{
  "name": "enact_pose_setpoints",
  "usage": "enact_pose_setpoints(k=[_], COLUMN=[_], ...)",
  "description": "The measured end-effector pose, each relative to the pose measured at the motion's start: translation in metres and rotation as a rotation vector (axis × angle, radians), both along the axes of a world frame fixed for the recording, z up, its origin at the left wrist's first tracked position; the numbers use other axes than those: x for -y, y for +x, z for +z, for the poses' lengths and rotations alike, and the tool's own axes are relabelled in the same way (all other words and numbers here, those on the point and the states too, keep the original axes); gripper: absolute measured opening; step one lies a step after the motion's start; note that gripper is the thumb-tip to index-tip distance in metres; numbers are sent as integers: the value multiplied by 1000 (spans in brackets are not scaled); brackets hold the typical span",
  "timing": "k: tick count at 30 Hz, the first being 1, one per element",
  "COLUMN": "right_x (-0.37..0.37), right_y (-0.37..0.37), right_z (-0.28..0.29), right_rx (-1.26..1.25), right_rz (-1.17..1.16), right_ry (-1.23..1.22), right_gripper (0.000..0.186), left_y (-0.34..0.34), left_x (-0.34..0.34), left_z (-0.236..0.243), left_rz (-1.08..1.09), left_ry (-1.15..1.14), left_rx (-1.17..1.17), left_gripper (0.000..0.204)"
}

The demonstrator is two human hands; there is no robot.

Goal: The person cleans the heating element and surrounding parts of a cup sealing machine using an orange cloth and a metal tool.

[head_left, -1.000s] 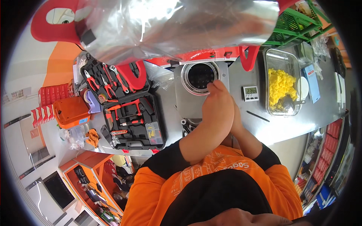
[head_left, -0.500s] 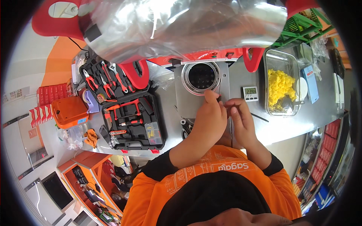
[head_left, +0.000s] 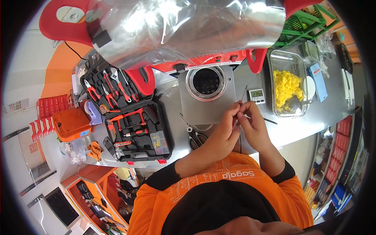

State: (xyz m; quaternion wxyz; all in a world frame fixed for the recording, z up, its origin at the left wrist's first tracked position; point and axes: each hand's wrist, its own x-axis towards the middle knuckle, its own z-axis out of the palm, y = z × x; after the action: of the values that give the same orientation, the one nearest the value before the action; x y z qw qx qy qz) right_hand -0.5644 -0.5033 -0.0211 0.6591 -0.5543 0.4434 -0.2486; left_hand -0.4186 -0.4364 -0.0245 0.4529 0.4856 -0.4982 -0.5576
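My left hand (head_left: 226, 127) and my right hand (head_left: 253, 124) meet above the worktop, just right of a square metal plate (head_left: 196, 112). The fingers of both are closed in a pinch around a thin dark rod (head_left: 245, 93), whose upper end sticks out past the fingertips. Most of what lies between the fingers is hidden, so its exact kind is unclear. At the back of the plate is a round, silver-rimmed opening (head_left: 207, 83) with a dark perforated inside. Scissors (head_left: 197, 139) with black handles lie beside my left forearm.
A red machine with a clear plastic-covered top (head_left: 184, 31) spans the back. An open toolbox (head_left: 135, 133) stands left. To the right are a small digital timer (head_left: 256, 96), a dark stick (head_left: 270, 121) and a wire basket (head_left: 288, 113) of yellow food.
Both hands have drawn back from the round opening and slightly right. My left fingers have come down beside my right ones, and the thin rod now shows beyond them.
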Motion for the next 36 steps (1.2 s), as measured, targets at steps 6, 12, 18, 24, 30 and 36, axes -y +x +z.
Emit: enact_pose_setpoints(k=[6,12,18,24,30,36], right_x=[0,14,12,26,65,84], right_y=[2,10,31,46,57,67], right_z=[-1,21,38,45,56,67], right_rx=[10,-441,-721,-899,-1032,-1230], right_rz=[-53,-23,102,187,438,786], right_ry=[-12,-588,-781,-906,-1110,-1270], right_gripper=[20,25,14,15,15,8], left_y=[22,61,91,80,83,87], left_x=[-11,-46,-42,-23,-24,-26], left_z=[-5,-42,-64,-62,-82,-85], left_rz=[-119,634,774,629,597,556], left_ry=[-15,-264,166,335,328,343], left_rx=[-97,46,54,-132,-187,-118], left_gripper=[55,33,41,39,29,28])
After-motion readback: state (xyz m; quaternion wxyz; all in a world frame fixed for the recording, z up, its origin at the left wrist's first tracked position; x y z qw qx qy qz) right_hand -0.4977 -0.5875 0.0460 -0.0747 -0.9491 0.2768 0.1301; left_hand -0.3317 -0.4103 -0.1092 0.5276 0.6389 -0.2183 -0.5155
